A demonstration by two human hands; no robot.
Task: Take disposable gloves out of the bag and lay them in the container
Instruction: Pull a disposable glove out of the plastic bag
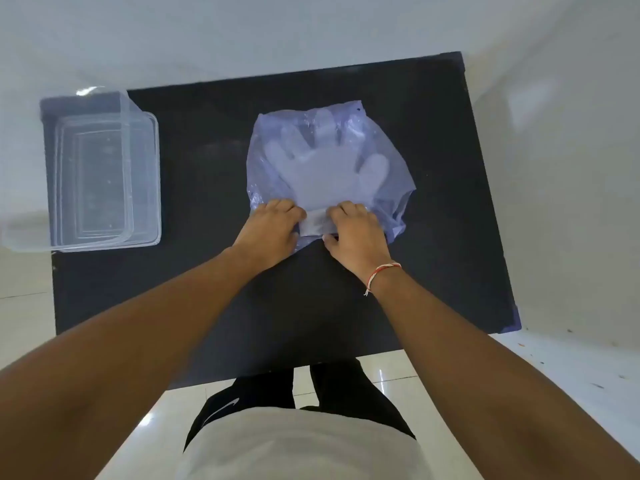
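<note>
A thin bluish plastic bag (388,157) lies flat in the middle of the black table (214,161). Through it shows a stack of translucent white disposable gloves (322,171), fingers pointing away from me. My left hand (268,233) and my right hand (356,237) both pinch the bag's near edge, on either side of a white strip at the gloves' cuff end. A clear, empty-looking rectangular plastic container (152,174) stands at the table's left edge, well apart from both hands.
The black table is bounded by white walls at the back and sides. Glossy white floor tiles (554,368) lie below the table's near edge. My legs and white shirt are at the bottom of the view.
</note>
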